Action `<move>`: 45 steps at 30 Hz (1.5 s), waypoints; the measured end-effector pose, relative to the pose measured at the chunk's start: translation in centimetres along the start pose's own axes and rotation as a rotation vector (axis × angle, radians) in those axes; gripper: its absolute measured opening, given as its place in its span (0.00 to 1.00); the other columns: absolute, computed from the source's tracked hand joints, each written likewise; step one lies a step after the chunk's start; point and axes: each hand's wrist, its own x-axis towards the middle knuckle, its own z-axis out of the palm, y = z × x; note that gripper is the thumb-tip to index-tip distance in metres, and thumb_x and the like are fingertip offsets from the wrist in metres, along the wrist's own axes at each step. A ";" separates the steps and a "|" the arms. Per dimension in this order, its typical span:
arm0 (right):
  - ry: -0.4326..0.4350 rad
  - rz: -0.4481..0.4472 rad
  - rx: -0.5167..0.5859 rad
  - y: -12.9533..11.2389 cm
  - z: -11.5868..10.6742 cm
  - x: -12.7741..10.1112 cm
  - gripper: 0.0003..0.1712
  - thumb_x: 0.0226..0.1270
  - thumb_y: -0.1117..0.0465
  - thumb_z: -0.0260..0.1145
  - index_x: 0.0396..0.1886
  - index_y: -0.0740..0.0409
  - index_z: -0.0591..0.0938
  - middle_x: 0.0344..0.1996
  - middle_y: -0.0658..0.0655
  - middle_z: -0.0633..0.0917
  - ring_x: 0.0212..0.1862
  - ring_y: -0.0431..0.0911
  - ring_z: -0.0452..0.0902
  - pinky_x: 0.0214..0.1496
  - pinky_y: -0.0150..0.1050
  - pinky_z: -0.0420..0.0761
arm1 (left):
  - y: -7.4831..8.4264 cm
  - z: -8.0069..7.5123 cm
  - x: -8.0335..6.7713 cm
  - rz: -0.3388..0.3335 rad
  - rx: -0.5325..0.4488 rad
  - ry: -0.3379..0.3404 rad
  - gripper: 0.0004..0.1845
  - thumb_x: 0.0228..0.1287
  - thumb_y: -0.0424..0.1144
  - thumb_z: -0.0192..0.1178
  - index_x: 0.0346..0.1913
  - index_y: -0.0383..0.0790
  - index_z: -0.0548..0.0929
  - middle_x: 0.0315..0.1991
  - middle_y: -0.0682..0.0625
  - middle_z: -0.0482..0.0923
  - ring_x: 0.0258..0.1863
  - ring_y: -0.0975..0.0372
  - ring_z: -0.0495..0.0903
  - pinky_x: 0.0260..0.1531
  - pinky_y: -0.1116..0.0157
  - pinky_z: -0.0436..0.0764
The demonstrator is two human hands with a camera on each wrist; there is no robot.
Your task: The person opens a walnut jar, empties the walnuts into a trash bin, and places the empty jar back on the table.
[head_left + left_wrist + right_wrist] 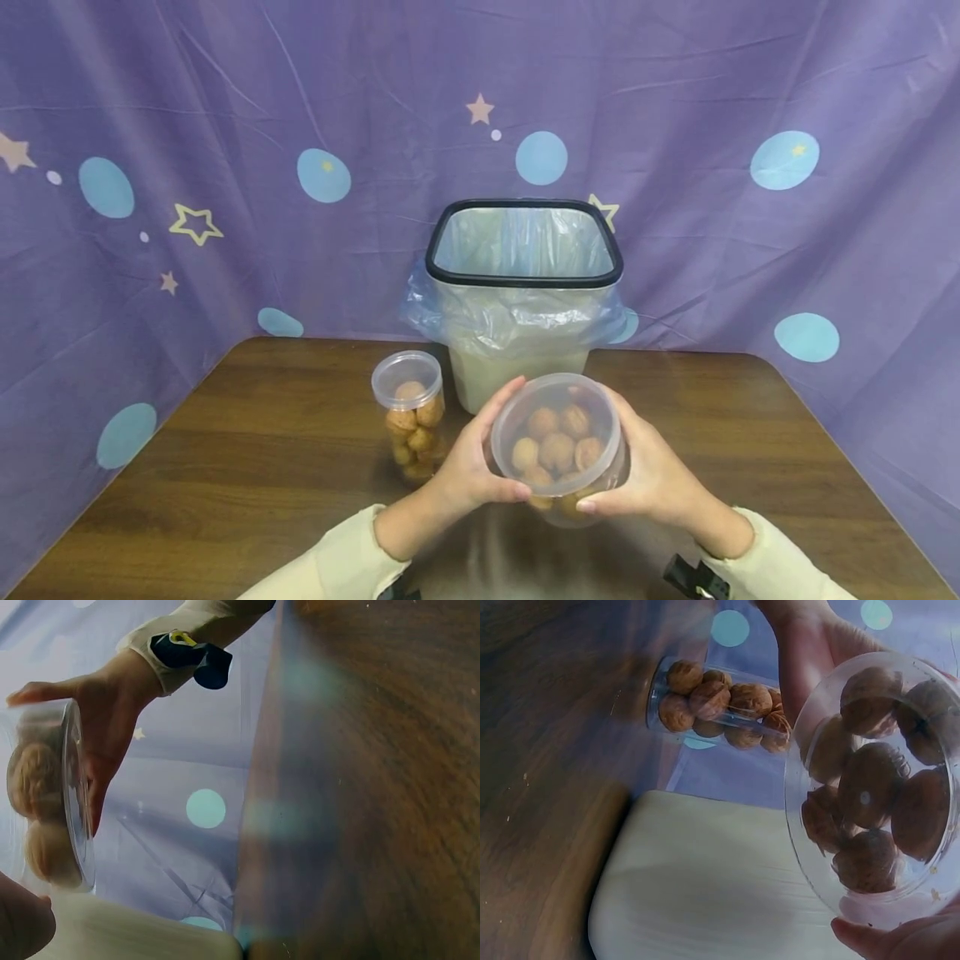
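Both hands hold a wide, clear plastic jar (558, 437) of walnuts up over the table, its frosted lid tilted toward the head camera. My left hand (480, 458) grips its left side, thumb across the front. On the opposite side my right hand (648, 467) grips it the same way. In the right wrist view the jar's clear bottom (870, 772) shows several walnuts through it. A taller, narrower clear jar (411, 417) of walnuts, lid on, stands on the table just left of my left hand.
A cream trash bin (517, 354) with a black rim and a translucent bluish liner (495, 317) stands behind the jars. Its body fills the lower part of the right wrist view. Beneath everything is a dark wooden table (285, 433), with a purple patterned cloth (397, 100) hanging behind.
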 end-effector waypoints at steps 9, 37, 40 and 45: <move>0.063 0.034 -0.097 -0.1 0.4 0.1 0.66 0.26 0.54 0.84 0.71 0.53 0.58 0.61 0.55 0.72 0.57 0.43 0.70 0.57 0.30 0.70 | 0.9 1.4 -0.3 -0.136 0.066 0.160 0.60 0.43 0.47 0.75 0.73 0.34 0.47 0.70 0.37 0.56 0.66 0.50 0.61 0.64 0.69 0.63; 0.145 0.075 -0.189 -0.1 1.0 0.2 0.65 0.28 0.48 0.84 0.70 0.50 0.60 0.59 0.50 0.73 0.54 0.45 0.72 0.54 0.36 0.73 | 1.1 3.7 -1.1 -0.258 0.004 0.334 0.62 0.47 0.54 0.71 0.74 0.36 0.38 0.74 0.39 0.45 0.73 0.48 0.44 0.69 0.46 0.40; 0.125 0.099 -0.173 0.1 0.6 0.1 0.64 0.30 0.51 0.84 0.70 0.51 0.59 0.60 0.53 0.74 0.55 0.46 0.72 0.54 0.37 0.73 | 1.1 3.4 -1.2 -0.237 -0.023 0.312 0.62 0.48 0.56 0.70 0.74 0.35 0.39 0.74 0.39 0.43 0.73 0.48 0.42 0.70 0.50 0.42; 0.107 0.105 -0.154 0.1 -0.1 -0.1 0.65 0.30 0.54 0.84 0.71 0.52 0.58 0.60 0.56 0.73 0.56 0.47 0.71 0.56 0.34 0.70 | 0.9 2.6 -1.0 -0.172 -0.056 0.255 0.59 0.51 0.56 0.68 0.74 0.35 0.41 0.75 0.39 0.40 0.73 0.49 0.43 0.69 0.65 0.51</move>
